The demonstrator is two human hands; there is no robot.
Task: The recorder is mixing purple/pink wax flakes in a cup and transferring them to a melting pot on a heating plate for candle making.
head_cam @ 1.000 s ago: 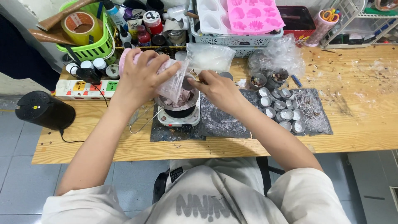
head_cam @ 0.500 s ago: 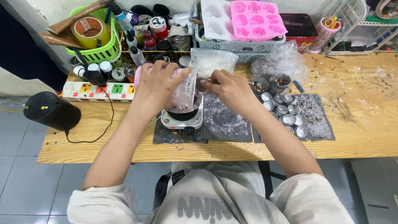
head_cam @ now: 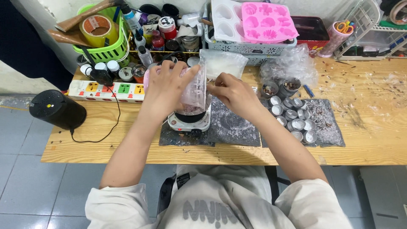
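My left hand grips a clear plastic bag of pale pink flakes, tipped mouth-down over a small metal pot. The pot stands on a white electric hot plate and holds pink pieces. My right hand is at the bag's mouth, fingers pinched on its edge beside the pot. A second clear bag of white flakes lies just behind both hands.
Several small tin cups sit on a dark mat at right. A white power strip, green basket, bottles and pink silicone mould line the back. A black cylinder stands at the left edge.
The bag has tipped steeper over the pot, and both hands stay on it. The camera view has drifted slightly, shifting the table right and down in frame.
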